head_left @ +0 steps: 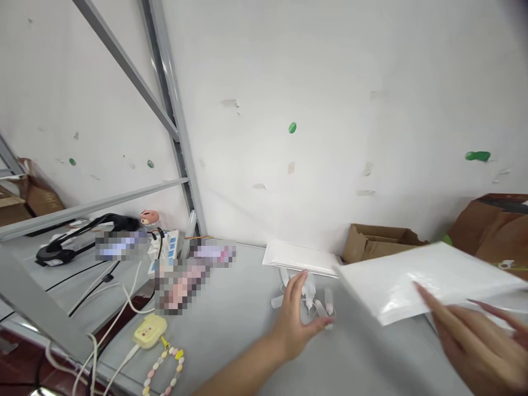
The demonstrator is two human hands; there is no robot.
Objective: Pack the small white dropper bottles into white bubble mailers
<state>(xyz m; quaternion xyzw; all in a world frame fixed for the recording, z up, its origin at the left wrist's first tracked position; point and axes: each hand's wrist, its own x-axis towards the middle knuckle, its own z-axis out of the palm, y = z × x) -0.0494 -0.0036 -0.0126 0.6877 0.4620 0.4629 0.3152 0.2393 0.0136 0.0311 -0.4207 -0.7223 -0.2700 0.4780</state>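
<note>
My right hand (482, 344) grips a glossy white padded envelope (429, 280) by its near right edge, with the index finger along its face. The envelope is tilted and raised above the grey tabletop (231, 341). Thumb and fingers spread apart, my left hand (292, 324) reaches over a small pile of translucent white plastic pieces with thin loops (310, 291). Some of that pile is hidden behind the fingers, and I cannot tell whether they touch it. Just behind it, a flat stack of white envelopes (301, 257) lies against the wall.
An open cardboard box (379, 242) stands at the back, and a larger carton (490, 231) is at far right. Left are a yellow case (149, 331), a bead strap (150, 374), a power strip (165, 250), cables and black headphones (82, 236). A metal post (177, 121) rises behind.
</note>
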